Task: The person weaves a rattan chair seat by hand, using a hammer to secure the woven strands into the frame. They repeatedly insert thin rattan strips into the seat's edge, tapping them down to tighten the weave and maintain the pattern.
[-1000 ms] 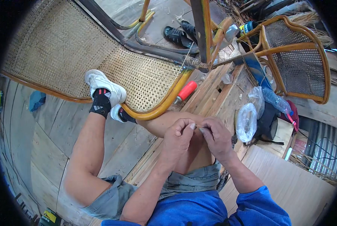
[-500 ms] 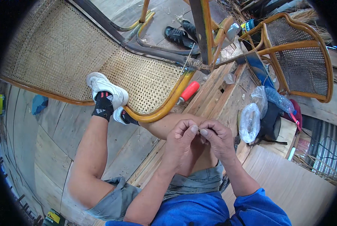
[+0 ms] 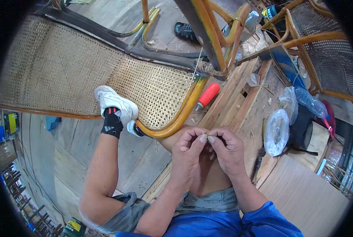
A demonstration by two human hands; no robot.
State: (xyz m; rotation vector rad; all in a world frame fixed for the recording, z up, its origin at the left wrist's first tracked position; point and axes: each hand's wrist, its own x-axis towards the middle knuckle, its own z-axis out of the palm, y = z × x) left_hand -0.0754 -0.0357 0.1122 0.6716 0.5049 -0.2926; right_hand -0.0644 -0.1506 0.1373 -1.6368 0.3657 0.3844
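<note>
My left hand point(image 3: 188, 152) and my right hand point(image 3: 228, 148) meet fingertip to fingertip above my knee, pinching a thin pale cane strand point(image 3: 206, 138) between them. The strand is barely visible; a fine line point(image 3: 197, 63) rises toward the chair frame. Ahead lies a woven cane chair seat point(image 3: 145, 91) with a curved orange rattan rim point(image 3: 180, 118). My white shoe point(image 3: 117, 104) presses against that rim. A red-handled tool point(image 3: 207, 96) lies on the wooden planks just beyond my hands.
Wooden planks point(image 3: 239, 94) run under my hands. Clear plastic bags point(image 3: 277, 130) and a plastic bottle point(image 3: 310, 102) lie to the right. A second cane chair point(image 3: 326, 51) stands at upper right. A dark shoe point(image 3: 186, 31) sits at the top. Plank flooring point(image 3: 66, 150) lies on the left.
My fingertips have drawn closer together on the strand. The view has shifted slightly, otherwise hands and foot stay where they were.
</note>
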